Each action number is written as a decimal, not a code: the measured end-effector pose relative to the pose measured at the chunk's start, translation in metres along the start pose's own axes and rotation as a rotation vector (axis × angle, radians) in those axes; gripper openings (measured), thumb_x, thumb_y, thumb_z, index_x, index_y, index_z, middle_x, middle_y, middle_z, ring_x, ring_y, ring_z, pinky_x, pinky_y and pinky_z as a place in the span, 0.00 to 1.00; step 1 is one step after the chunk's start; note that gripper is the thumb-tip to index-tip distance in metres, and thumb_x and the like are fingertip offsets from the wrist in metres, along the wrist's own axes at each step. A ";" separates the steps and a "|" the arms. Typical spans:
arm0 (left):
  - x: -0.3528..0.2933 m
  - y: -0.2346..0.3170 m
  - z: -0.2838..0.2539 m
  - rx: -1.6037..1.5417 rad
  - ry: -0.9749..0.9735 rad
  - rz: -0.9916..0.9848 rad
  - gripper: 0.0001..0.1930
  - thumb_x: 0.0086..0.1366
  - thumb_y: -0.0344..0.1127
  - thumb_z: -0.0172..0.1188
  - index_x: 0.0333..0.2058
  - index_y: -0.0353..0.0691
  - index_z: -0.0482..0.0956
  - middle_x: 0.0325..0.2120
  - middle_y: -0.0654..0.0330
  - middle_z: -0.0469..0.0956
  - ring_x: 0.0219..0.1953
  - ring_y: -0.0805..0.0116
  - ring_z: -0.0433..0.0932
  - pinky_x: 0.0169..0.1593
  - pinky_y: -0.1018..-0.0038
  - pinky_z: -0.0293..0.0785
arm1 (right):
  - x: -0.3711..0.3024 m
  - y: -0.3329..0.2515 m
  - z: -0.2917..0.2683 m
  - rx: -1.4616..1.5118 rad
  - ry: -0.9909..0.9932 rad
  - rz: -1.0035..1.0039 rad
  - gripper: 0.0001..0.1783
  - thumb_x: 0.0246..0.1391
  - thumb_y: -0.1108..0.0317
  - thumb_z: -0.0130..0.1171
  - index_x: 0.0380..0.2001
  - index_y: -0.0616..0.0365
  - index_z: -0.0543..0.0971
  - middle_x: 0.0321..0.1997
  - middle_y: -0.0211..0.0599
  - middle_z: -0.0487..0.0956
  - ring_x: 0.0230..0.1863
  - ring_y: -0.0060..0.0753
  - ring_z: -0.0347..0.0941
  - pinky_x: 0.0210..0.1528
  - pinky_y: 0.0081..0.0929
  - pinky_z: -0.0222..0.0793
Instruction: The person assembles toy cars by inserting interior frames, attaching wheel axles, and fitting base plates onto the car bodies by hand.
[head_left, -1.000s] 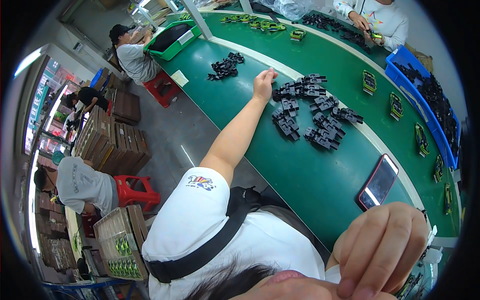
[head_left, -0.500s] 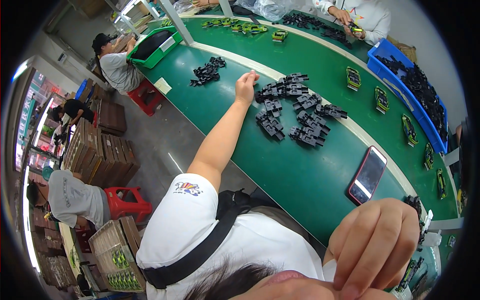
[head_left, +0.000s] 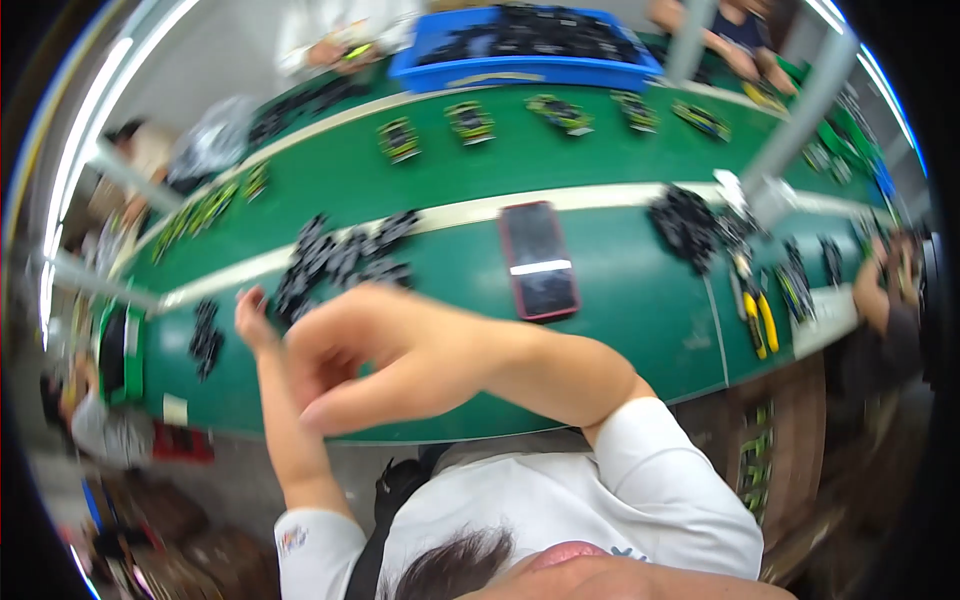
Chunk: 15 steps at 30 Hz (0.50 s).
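My left hand (head_left: 254, 314) is at the end of my stretched arm, over the green worktable (head_left: 640, 300) and just left of a cluster of black plastic parts (head_left: 325, 250). Its fingertips look slightly apart, and no object shows in them. Close in front of me, my right hand (head_left: 375, 350) crosses to the left, blurred by motion. Its fingers are loosely curled, with a gap to the thumb and nothing visible between. It hides the near part of the cluster. A smaller group of black parts (head_left: 206, 340) lies farther left.
A red-edged phone (head_left: 540, 265) lies mid-table. Yellow-handled pliers (head_left: 757, 310) and a dark pile of parts (head_left: 684, 225) are to the right. Beyond the pale divider, green-and-black pieces (head_left: 470, 122) form a row before a blue bin (head_left: 530, 72). Metal posts (head_left: 800, 115) rise from the table; co-workers sit around.
The view has swung to the right. My right hand has moved from near my face to the left, out over the table. My left hand stays beside the black parts.
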<state>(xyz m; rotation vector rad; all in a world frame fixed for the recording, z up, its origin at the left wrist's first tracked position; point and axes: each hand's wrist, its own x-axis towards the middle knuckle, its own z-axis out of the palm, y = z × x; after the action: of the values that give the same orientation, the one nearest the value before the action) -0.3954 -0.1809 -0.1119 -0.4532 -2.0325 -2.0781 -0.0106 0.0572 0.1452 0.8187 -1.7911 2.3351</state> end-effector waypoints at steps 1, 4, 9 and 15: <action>-0.002 -0.006 0.020 0.055 -0.055 0.023 0.18 0.70 0.40 0.45 0.39 0.33 0.81 0.41 0.55 0.78 0.45 0.65 0.76 0.50 0.67 0.74 | -0.005 0.002 -0.003 -0.096 0.023 0.034 0.08 0.50 0.68 0.63 0.27 0.62 0.78 0.26 0.31 0.79 0.28 0.22 0.75 0.32 0.23 0.70; 0.009 -0.021 0.022 -0.032 -0.148 -0.065 0.20 0.71 0.43 0.45 0.42 0.32 0.79 0.42 0.54 0.78 0.46 0.63 0.76 0.51 0.66 0.72 | -0.010 0.002 0.008 -0.278 -0.033 -0.003 0.08 0.48 0.67 0.62 0.25 0.62 0.79 0.24 0.34 0.79 0.27 0.27 0.76 0.32 0.25 0.70; 0.000 0.002 0.034 -0.005 -0.125 -0.103 0.21 0.72 0.45 0.45 0.43 0.31 0.78 0.42 0.54 0.78 0.47 0.63 0.75 0.52 0.66 0.71 | -0.020 0.011 0.013 -0.553 0.015 -0.156 0.09 0.45 0.65 0.61 0.23 0.60 0.79 0.24 0.38 0.80 0.29 0.40 0.78 0.32 0.34 0.72; -0.005 0.030 0.037 0.072 -0.075 -0.133 0.23 0.71 0.47 0.49 0.45 0.28 0.76 0.42 0.52 0.78 0.47 0.62 0.75 0.52 0.68 0.70 | -0.073 0.029 -0.047 -0.952 0.340 -0.016 0.06 0.42 0.65 0.60 0.21 0.56 0.77 0.23 0.38 0.78 0.29 0.45 0.76 0.32 0.41 0.71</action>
<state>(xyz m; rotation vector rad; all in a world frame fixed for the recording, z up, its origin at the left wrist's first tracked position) -0.3774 -0.1453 -0.0851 -0.3997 -2.2290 -2.0819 0.0241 0.1097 0.0781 0.2557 -2.3057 1.2030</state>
